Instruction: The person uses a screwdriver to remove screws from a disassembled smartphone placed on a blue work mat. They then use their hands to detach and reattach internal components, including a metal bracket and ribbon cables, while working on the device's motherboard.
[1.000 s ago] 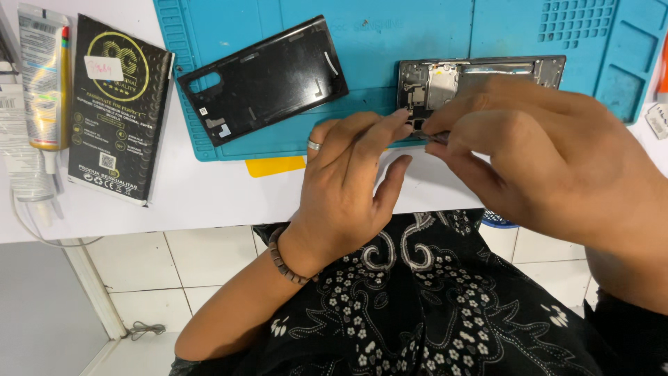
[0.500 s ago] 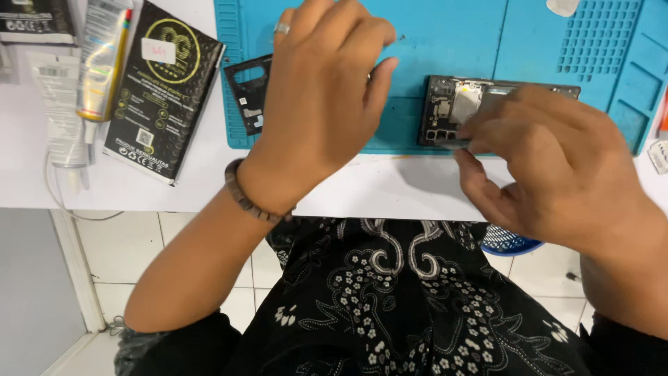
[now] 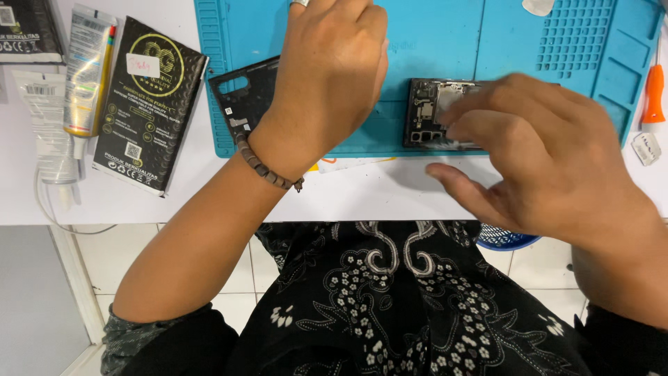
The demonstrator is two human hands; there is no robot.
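My left hand point(image 3: 327, 76), with a bead bracelet on the wrist, reaches up across the blue work mat point(image 3: 445, 42); it covers most of a black phone back cover point(image 3: 240, 104), and its fingertips are cut off by the top edge. My right hand point(image 3: 550, 160) is blurred. Its fingers lie on an opened phone point(image 3: 428, 115) whose inner parts show at the left end. The thumb is spread apart over the white tabletop below the phone.
A black flat package point(image 3: 149, 104) and a glue tube point(image 3: 87, 69) lie left of the mat. An orange-handled tool point(image 3: 654, 94) sits at the right edge. A blue basket point(image 3: 508, 240) shows under the table edge.
My left hand has left the phone and moved up and left over the back cover. My right hand stays on the phone, and its thumb has come away from the phone's edge.
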